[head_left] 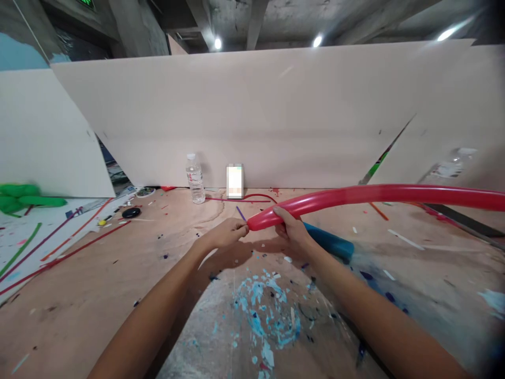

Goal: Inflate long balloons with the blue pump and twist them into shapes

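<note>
A long inflated red modelling balloon [355, 195] stretches from the middle of the view out past the right edge. At its near left end, the fingers of my left hand [226, 233] are pinched on the tip. My right hand [292, 229] grips the balloon a short way along, thumb on top and fingers beneath. Behind my right wrist lies a blue cylinder [331, 243] on the table, partly hidden by that hand. Just past my left fingertips a thin purple strip [240, 212] rests on the surface.
Paint-stained table [118, 295] with blue flakes. A water bottle [195, 179] and a bright upright rectangle [234, 181] stand by the white boards [252, 116]. Another bottle [453, 163] is at right. Uninflated balloons, green balloons [31, 197] and a black disc [131, 212] lie left.
</note>
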A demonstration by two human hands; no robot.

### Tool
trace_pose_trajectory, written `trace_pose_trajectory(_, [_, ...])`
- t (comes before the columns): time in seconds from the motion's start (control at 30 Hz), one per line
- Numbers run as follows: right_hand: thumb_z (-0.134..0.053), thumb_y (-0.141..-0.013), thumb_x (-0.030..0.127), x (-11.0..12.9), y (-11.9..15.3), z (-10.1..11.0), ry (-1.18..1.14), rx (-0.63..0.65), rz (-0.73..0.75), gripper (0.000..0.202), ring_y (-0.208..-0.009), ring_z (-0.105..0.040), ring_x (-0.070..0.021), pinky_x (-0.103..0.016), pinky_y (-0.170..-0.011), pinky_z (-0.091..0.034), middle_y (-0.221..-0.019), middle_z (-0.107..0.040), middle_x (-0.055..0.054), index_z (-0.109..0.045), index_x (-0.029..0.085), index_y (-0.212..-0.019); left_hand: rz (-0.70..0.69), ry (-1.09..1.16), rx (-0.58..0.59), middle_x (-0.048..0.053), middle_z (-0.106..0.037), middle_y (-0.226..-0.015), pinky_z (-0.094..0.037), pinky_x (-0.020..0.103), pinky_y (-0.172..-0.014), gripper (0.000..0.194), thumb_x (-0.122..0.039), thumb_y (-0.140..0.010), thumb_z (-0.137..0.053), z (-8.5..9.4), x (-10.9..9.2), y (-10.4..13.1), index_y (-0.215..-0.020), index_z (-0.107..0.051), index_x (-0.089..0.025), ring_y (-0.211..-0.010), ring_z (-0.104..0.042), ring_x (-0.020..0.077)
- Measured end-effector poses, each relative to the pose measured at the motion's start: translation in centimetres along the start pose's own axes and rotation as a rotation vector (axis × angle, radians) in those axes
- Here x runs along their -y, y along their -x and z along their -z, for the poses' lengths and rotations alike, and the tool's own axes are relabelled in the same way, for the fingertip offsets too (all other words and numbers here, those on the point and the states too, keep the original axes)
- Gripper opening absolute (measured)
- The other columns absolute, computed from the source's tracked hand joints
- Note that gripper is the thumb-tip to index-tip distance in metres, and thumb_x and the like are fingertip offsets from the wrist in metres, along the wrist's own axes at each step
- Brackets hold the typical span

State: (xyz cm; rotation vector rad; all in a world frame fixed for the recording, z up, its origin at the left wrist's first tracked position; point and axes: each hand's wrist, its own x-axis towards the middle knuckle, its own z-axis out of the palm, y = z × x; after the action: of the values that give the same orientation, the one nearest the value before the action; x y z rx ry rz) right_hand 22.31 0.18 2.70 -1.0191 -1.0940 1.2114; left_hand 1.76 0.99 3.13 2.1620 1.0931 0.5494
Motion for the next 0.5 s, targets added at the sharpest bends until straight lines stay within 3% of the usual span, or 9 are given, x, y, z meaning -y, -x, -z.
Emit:
trace_pose_trajectory(0.23, [-0.072,-0.068,0.042,-0.9,-0.3,-0.4,-0.033,-0.102,-0.039,0.038,-0.032,-0.031,-0.0058,-0.021,-0.033,-0.023,-0.034,-0.037,0.008,-0.043,0.02,-0.055,0.016,0.086,0.058,-0.003,-0.042,-0.057,-0.03,0.025,-0.054,0.026,-0.032,-0.084,-0.038,0.6,-0.5,0.4,-0.063,-0.041,-0.018,-0.056,-0.044,0.0121])
trace_pose_trajectory(0.4, [-0.067,-0.071,0.044,-0.9,-0.6,0.2,-0.184,0.043,-0.176,0.029,-0.031,-0.024,-0.0038,-0.017,-0.031,-0.017,-0.035,-0.034,0.01,-0.053,0.018,-0.068,0.072,0.152,0.123,-0.002,-0.046,-0.056,-0.034,0.024,-0.053,0.026,-0.033,-0.083,-0.041,0.5,-0.6,0.4,-0.062,-0.045,-0.018,-0.053,-0.046,0.012])
trace_pose_trajectory(0.5, [-0.068,-0.072,0.047,-0.7,-0.5,0.1,-0.298,0.066,-0.236,0.035,-0.031,-0.019,-0.0025,-0.015,-0.031,-0.015,-0.037,-0.031,0.011,-0.048,0.019,-0.065,0.053,0.126,0.059,-0.001,-0.048,-0.056,-0.035,0.025,-0.053,0.032,-0.035,-0.086,-0.039,0.3,-0.3,0.3,-0.061,-0.048,-0.018,-0.053,-0.046,0.0123])
